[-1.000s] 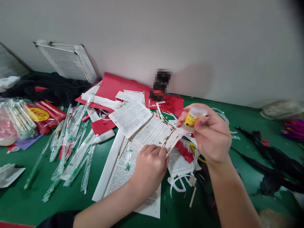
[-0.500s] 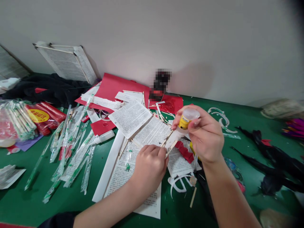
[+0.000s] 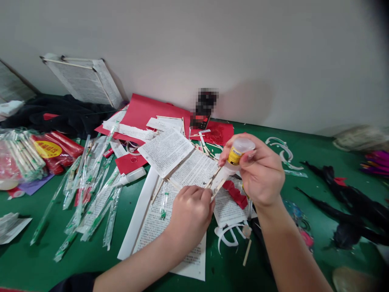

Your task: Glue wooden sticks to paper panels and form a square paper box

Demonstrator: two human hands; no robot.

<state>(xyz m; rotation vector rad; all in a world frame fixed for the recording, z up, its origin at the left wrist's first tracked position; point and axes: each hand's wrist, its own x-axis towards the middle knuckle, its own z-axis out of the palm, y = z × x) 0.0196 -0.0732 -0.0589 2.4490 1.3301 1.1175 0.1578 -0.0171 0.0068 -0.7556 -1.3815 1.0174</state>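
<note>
My right hand grips a small clear glue bottle with a yellow label. The bottle is tilted, its wide end up, and its lower end is over thin wooden sticks. My left hand is closed, fingertips on the end of a thin wooden stick; its fingers partly hide what they pinch. That stick edges a printed paper panel, which joins a second printed panel at the back left. Under my left hand lies a larger printed sheet, with a small green-and-clear plastic piece on it.
Plastic-wrapped sticks and a white tube lie to the left. Red card and a phone-like dark object stand near the wall. White curved strips and black cloth-like strips lie to the right.
</note>
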